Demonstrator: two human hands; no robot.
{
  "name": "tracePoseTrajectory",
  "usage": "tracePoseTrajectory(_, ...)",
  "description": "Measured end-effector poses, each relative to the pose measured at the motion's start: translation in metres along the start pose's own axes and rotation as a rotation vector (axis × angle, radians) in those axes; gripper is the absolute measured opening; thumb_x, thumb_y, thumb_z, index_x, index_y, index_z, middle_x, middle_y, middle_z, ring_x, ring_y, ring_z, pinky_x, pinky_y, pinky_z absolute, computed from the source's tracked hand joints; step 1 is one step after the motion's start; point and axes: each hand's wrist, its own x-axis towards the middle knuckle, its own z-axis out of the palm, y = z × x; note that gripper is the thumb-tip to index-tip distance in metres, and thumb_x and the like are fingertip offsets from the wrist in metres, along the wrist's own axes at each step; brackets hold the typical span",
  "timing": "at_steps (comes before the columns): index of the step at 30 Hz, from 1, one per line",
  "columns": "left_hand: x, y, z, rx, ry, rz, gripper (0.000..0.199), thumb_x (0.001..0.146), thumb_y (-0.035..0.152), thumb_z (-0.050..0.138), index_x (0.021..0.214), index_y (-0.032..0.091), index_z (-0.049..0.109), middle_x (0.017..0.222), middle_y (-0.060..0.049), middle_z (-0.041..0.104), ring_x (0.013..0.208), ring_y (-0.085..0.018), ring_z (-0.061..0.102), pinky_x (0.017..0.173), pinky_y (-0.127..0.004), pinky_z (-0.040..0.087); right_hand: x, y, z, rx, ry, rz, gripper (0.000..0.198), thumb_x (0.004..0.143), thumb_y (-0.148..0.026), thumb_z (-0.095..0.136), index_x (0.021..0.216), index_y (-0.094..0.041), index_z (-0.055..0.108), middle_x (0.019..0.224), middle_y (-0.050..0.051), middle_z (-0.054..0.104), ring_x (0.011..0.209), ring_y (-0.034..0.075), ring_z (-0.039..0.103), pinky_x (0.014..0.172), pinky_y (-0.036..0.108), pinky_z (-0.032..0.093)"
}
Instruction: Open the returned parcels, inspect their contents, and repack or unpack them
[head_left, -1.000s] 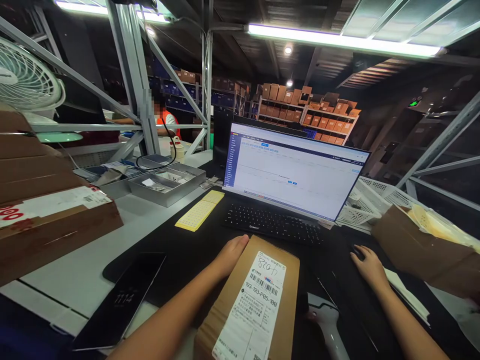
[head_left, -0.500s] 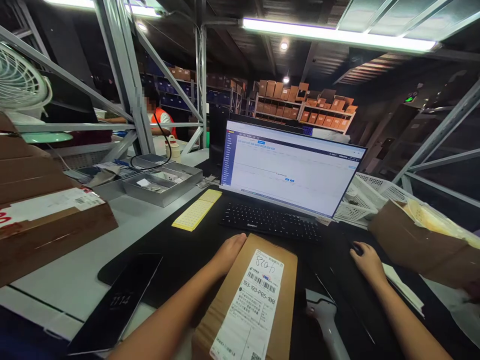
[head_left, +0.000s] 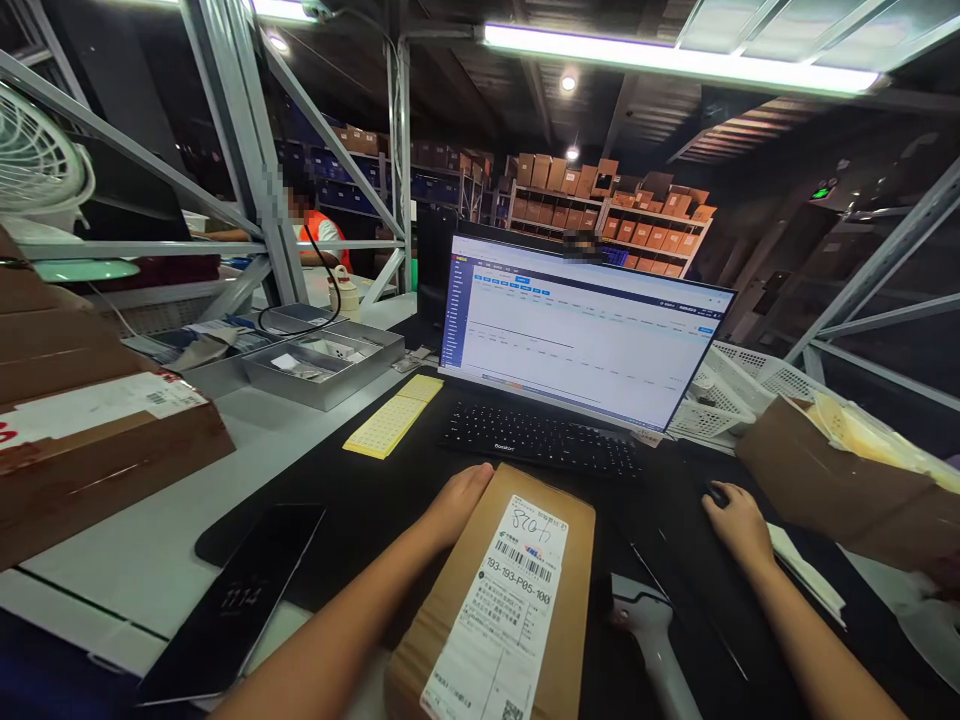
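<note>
A taped cardboard box [head_left: 574, 600] with a white shipping label [head_left: 495, 610] lies on the black desk mat in front of me. My left hand [head_left: 461, 503] is closed against its far left edge, the fingertips partly hidden behind the box. Over to the right, my right hand [head_left: 739, 522] is wrapped round a black computer mouse [head_left: 718, 493]. Between box and right forearm lies a grey-white barcode scanner [head_left: 649, 635]. Behind the box are a black keyboard [head_left: 540, 440] and a lit monitor [head_left: 577, 325] showing a page with a table.
A phone [head_left: 240, 600] lies at the left, and yellow label sheets [head_left: 394, 415] sit beside the keyboard. A large carton [head_left: 112, 450] and a metal tray [head_left: 322, 365] stand on the left. Right of the mouse are an open carton [head_left: 825, 480] and white baskets [head_left: 716, 400].
The monitor's page has changed: a small central message with buttons is gone, and table rows show instead. Both hands and the box stay nearly still.
</note>
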Motion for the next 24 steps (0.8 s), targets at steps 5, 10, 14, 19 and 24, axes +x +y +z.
tracePoseTrajectory(5, 0.002, 0.000, 0.003, -0.077, -0.004, -0.042, 0.069, 0.087, 0.082, 0.041, 0.080, 0.018, 0.065, 0.085, -0.008, 0.068, 0.081, -0.024, 0.059, 0.075, -0.035, 0.045, 0.005, 0.005, 0.007, 0.065, -0.031, -0.052, 0.061, 0.080, -0.055, 0.047, 0.116, -0.012, 0.070, 0.127, 0.020, 0.064, 0.122, 0.035, 0.059, 0.108, 0.050, 0.046)
tracePoseTrajectory(10, -0.002, 0.011, 0.009, -0.183, -0.071, -0.120, 0.067, 0.085, 0.080, 0.048, 0.083, 0.016, 0.069, 0.084, -0.009, 0.071, 0.081, -0.025, 0.062, 0.077, -0.037, 0.047, 0.007, 0.001, 0.007, 0.078, -0.025, -0.065, 0.066, 0.078, -0.059, 0.047, 0.115, -0.011, 0.071, 0.127, 0.022, 0.064, 0.124, 0.036, 0.058, 0.110, 0.050, 0.045)
tracePoseTrajectory(14, -0.009, 0.021, 0.019, -0.377, -0.132, -0.203, 0.059, 0.084, 0.073, 0.059, 0.096, 0.017, 0.072, 0.093, -0.009, 0.073, 0.091, -0.028, 0.065, 0.083, -0.038, 0.047, 0.007, -0.004, 0.004, 0.082, -0.034, -0.060, 0.067, 0.077, -0.060, 0.047, 0.114, -0.011, 0.072, 0.127, 0.022, 0.064, 0.124, 0.035, 0.059, 0.111, 0.049, 0.044)
tracePoseTrajectory(19, -0.015, 0.017, 0.030, -0.502, -0.106, -0.203, 0.063, 0.083, 0.074, 0.062, 0.107, 0.017, 0.071, 0.106, -0.010, 0.071, 0.096, -0.027, 0.063, 0.088, -0.039, 0.048, 0.004, -0.007, 0.001, 0.068, -0.042, -0.065, 0.066, 0.078, -0.058, 0.045, 0.116, -0.011, 0.072, 0.129, 0.021, 0.064, 0.125, 0.035, 0.059, 0.111, 0.048, 0.044)
tracePoseTrajectory(24, -0.019, 0.014, 0.030, -0.571, -0.120, -0.235, 0.070, 0.078, 0.076, 0.066, 0.121, 0.020, 0.066, 0.117, -0.011, 0.068, 0.098, -0.026, 0.064, 0.087, -0.037, 0.048, 0.003, -0.003, 0.004, 0.062, -0.029, -0.054, 0.062, 0.079, -0.058, 0.046, 0.113, -0.015, 0.073, 0.128, 0.019, 0.065, 0.123, 0.035, 0.060, 0.109, 0.048, 0.046)
